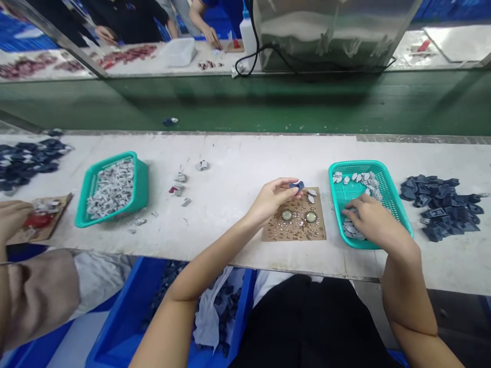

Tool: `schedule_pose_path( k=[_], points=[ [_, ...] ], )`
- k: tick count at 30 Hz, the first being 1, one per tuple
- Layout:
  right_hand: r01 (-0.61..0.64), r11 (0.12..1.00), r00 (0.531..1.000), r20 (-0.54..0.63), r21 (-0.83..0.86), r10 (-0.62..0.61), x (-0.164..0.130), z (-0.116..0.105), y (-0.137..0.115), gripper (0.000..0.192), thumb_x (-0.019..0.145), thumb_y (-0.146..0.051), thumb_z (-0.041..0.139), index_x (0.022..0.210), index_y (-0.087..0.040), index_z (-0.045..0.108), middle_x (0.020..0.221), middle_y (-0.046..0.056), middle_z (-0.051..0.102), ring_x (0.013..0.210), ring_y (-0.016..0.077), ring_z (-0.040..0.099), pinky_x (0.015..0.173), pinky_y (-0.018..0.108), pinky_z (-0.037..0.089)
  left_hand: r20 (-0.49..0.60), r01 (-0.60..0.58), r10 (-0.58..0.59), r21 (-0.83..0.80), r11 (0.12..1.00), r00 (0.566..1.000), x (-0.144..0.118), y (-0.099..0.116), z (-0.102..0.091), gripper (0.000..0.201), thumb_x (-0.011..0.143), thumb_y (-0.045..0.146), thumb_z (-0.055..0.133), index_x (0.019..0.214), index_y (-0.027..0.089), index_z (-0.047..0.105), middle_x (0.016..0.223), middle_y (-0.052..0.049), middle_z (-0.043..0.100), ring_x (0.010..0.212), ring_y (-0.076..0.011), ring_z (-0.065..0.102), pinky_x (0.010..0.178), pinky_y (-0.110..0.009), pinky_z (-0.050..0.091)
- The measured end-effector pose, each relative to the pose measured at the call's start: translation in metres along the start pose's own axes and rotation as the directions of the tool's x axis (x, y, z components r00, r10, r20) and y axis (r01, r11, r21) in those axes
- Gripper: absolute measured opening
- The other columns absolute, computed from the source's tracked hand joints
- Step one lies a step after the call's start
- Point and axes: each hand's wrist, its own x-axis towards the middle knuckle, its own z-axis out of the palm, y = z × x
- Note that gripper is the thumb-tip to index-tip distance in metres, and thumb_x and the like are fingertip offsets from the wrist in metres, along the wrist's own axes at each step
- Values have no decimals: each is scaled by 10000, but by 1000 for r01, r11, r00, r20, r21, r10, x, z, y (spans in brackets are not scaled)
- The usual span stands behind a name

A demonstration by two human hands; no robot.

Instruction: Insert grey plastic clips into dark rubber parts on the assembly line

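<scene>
My left hand (274, 198) pinches a small dark blue plastic part (296, 186) above the far edge of a brown board (268, 232). Many small metal pieces are scattered over this board, with two round metal-looking pieces (311, 217) among them. A couple of light grey pieces (311, 196) lie near its far right corner. Inside the green basket (392, 190) to the right, my right hand (366, 217) reaches down with bent fingers among grey plastic pieces (353, 230). Whatever its fingertips hold is hidden.
Dark blue parts (441, 204) are heaped right of the basket. Another green basket (141, 184), full of grey pieces, stands left, near a co-worker's hand (13, 217). Loose scraps (180, 177) lie between. A blue bin (245, 301) sits below the table. People work beyond the green divider (230, 102).
</scene>
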Motion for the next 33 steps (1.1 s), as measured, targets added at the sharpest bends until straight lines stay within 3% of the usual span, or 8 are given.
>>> schedule_pose_path(
  k=[4,11,19,23,26,29,32,33],
  points=[
    [94,995,992,85,18,-95,-1,-2,0,249,995,-262,584,1085,-153,788,1075,149,727,1094,338,678,949,436,523,-163,-47,112,359,932,980,64,25,0,395,842,281,833,1202,137,759,1072,-123,817,908,-177,766,941,-351,597],
    [155,988,980,125,15,-156,0,-3,-8,159,921,-169,636,1014,-133,761,1021,147,721,1064,338,646,914,419,489,-419,21,334,649,761,844,199,72,12,271,931,284,721,1167,162,778,1256,-85,797,1185,-189,718,1042,-261,496],
    [149,989,983,111,-7,-148,0,0,-10,198,911,-72,578,1013,-117,742,1017,159,723,1076,323,645,896,386,471,-465,192,422,816,546,778,230,71,18,282,969,318,667,1182,162,768,1388,-175,704,1477,-326,461,1214,-434,354],
    [153,988,981,127,-20,-149,2,3,-7,193,914,-67,581,998,-113,749,1026,171,727,1071,329,641,905,386,465,-391,146,478,870,471,787,196,74,10,414,998,383,628,1324,136,691,1453,-199,638,1439,-323,484,1224,-442,345],
    [156,987,980,127,-26,-152,4,5,-5,227,902,-42,552,982,-111,753,1010,179,723,1055,335,640,893,390,460,-225,-21,573,921,390,788,127,73,-9,352,970,291,633,1310,206,673,1306,-95,710,1284,-220,577,1178,-370,392],
    [157,988,981,115,-16,-154,5,5,-3,230,876,-37,552,948,-114,756,956,175,720,1016,341,647,859,391,464,-17,-316,804,914,253,595,27,42,-44,292,938,308,605,1212,229,668,1146,-69,707,1022,-194,613,945,-362,498],
    [154,988,983,96,23,-156,6,3,0,196,881,-74,561,849,-133,745,894,164,724,956,329,663,818,389,484,-135,-224,939,951,212,315,-74,-24,-88,202,945,419,511,882,233,558,875,-40,576,881,-207,563,859,-403,489],
    [149,988,985,83,39,-152,6,2,1,204,892,-87,553,846,-136,746,911,166,734,959,325,670,821,390,495,-223,-109,935,959,260,275,-103,-50,-100,257,959,437,426,794,245,473,836,-35,514,871,-216,546,873,-430,482]
  ],
)
